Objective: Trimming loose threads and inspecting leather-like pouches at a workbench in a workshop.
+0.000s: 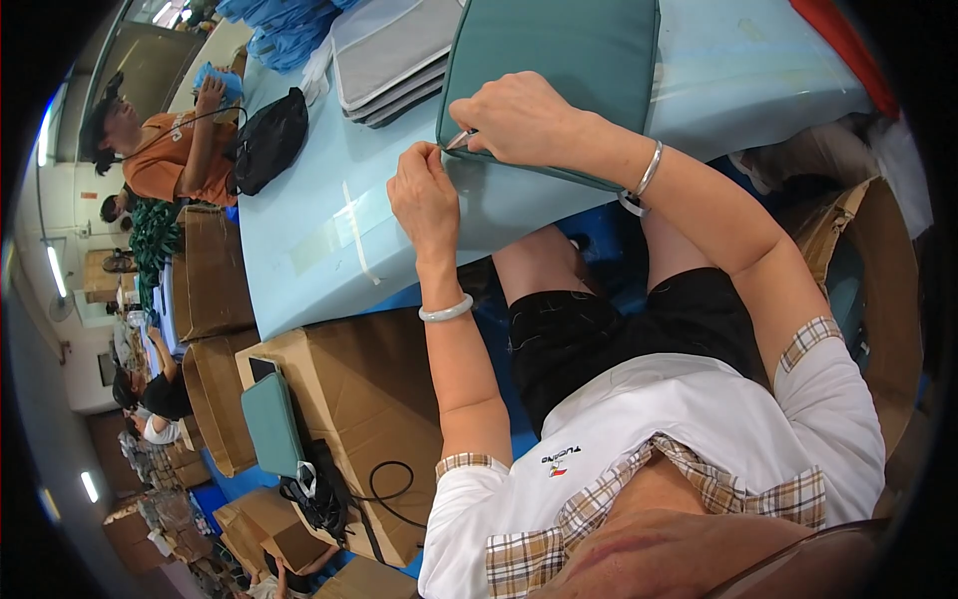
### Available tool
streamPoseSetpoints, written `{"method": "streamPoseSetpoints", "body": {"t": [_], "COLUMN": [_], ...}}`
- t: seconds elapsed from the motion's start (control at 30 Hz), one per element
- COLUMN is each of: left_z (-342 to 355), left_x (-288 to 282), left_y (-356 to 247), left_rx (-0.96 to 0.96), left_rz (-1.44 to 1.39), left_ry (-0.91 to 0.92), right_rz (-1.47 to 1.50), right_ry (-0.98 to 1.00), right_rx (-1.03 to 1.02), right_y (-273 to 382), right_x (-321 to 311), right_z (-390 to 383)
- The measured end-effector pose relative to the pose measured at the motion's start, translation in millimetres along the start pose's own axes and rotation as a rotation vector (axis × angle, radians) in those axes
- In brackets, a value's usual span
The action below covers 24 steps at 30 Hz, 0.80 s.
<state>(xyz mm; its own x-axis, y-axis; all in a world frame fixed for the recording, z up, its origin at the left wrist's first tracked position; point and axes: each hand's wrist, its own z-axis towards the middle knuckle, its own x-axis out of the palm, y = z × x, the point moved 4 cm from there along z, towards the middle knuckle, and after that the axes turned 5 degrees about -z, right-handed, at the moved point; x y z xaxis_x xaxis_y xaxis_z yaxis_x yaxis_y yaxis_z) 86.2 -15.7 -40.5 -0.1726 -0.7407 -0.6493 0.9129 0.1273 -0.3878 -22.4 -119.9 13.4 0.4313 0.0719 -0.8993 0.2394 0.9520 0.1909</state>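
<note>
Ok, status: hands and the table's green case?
Right hand holding pointed tool at corner of green case. Left hand beside that corner. Gray cases alongside, not blocking.

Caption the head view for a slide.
Right hand holds a pointed tool at the corner of a green case, left hand close by.

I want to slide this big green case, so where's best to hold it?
Probably pinch the right edge of the green case, from the right: it lies flat, and that side faces away from the grey stack. The left hand and right hand, with a pointed metal tool, crowd its near left corner.
</note>
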Motion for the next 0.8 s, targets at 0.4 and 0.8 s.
{"method": "streamPoseSetpoints", "body": {"t": [0.4,0.8], "left_z": [-4,-41], "left_x": [-11,9], "left_y": [8,-103], "left_rx": [-0.099,0.507], "left_rz": [-0.187,-0.170], "left_ry": [-0.128,0.252], "right_rz": [0.116,0.691], "right_ry": [-0.099,-0.659], "right_rx": [0.134,0.660], "right_y": [-18,-128], "right_x": [-19,-59], "right_z": [-11,-164]}}
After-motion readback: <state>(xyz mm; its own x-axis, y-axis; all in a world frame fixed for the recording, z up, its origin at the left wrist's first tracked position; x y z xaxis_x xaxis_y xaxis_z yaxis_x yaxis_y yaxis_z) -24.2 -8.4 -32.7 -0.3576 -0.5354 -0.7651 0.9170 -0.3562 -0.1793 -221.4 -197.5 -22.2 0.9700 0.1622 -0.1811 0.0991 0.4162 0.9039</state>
